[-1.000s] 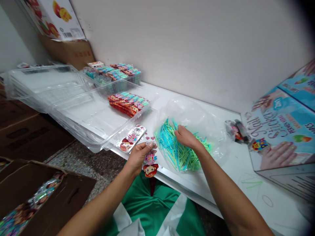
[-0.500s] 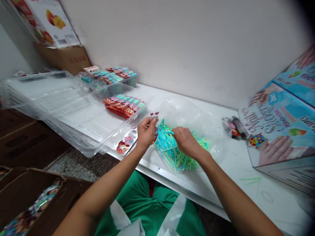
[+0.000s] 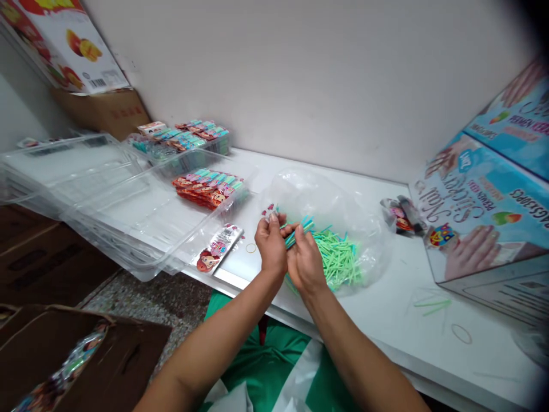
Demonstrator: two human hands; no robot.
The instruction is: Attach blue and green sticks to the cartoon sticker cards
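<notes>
My left hand (image 3: 271, 243) is closed around a small printed sachet (image 3: 269, 209); only a corner with pink marks shows past the fingers. Close beside it, my right hand (image 3: 306, 260) grips a little bunch of thin blue and green straws (image 3: 297, 232), whose ends lie against the left fingers. Behind and right of the hands, a clear plastic bag (image 3: 364, 229) lies spread, with a heap of loose green and blue straws (image 3: 338, 257) in it. A flat stack of printed sachets (image 3: 218, 249) lies left of my hands.
Filled sachets (image 3: 208, 187) stand in a clear plastic tray (image 3: 150, 266), with another full tray (image 3: 218, 143) behind. On the right are blue printed boxes (image 3: 484, 212), small wrapped packets (image 3: 403, 216), stray straws (image 3: 433, 306) and a rubber band (image 3: 461, 333). An open carton (image 3: 137, 355) stands lower left.
My right hand has come out of the straw heap and moved left to my left hand, bringing a bunch of straws. The left hand has shifted slightly right and down.
</notes>
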